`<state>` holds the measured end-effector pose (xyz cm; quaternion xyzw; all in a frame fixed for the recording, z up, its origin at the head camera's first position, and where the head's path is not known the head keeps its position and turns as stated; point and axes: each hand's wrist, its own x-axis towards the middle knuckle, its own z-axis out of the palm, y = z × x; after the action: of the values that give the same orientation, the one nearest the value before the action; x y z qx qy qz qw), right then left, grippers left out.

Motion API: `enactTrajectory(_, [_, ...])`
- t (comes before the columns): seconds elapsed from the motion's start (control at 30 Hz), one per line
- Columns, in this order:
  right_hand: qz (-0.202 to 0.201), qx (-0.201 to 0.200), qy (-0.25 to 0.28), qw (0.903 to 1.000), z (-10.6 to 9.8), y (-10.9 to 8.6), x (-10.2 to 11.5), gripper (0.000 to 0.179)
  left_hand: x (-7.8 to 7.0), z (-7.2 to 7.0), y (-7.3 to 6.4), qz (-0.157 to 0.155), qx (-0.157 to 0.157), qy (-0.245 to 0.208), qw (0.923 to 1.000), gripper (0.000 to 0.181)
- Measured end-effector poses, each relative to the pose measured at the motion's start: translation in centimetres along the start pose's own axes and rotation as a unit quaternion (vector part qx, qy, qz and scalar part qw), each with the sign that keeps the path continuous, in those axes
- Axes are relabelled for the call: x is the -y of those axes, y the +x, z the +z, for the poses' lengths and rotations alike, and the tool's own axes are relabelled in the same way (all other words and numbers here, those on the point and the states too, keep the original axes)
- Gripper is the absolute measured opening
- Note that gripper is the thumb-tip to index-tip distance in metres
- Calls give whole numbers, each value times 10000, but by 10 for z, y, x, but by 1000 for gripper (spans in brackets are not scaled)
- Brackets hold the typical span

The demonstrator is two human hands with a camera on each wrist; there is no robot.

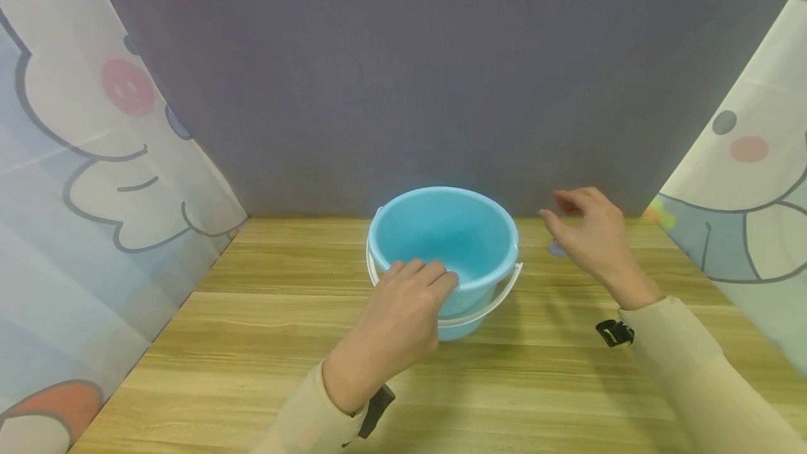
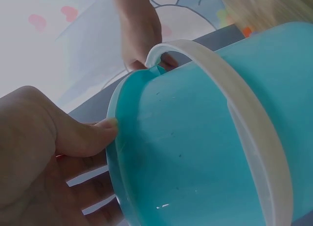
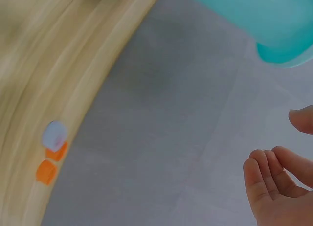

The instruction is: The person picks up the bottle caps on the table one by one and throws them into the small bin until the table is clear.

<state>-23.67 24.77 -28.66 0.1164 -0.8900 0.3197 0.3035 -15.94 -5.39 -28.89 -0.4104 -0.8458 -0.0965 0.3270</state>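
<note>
i see the left hand [image 1: 397, 328] gripping the near rim of the bucket [image 1: 441, 223], over the surface [image 1: 252, 328]; the right hand [image 1: 595, 240] gapes, empty. that one-sided hold could let it tip.

A head-worn camera looks forward and down on the blue bucket [image 1: 444, 233], which fills much of the tilted left-wrist close-up and enters the top right of the tilted right-wrist view, facing the grey backdrop [image 3: 156, 133].
</note>
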Motion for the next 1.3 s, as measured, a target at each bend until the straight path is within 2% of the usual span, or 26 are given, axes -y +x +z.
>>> enactTrajectory(0.23, [318, 635, -429, 9966, 1, -3, -20, 50, -1, 1, -1, -32, 51, -32, 10000, 35])
enactTrajectory(0.63, [522, 1360, -801, 9861, 10, -6, -45, 56, 0, 0, -2, -73, 31, -36, 10000, 36])
enactTrajectory(1.3, [753, 2100, -1337, 9656, 12, -9, -81, 66, -1, 1, 0, -52, 24, -16, 10000, 38])
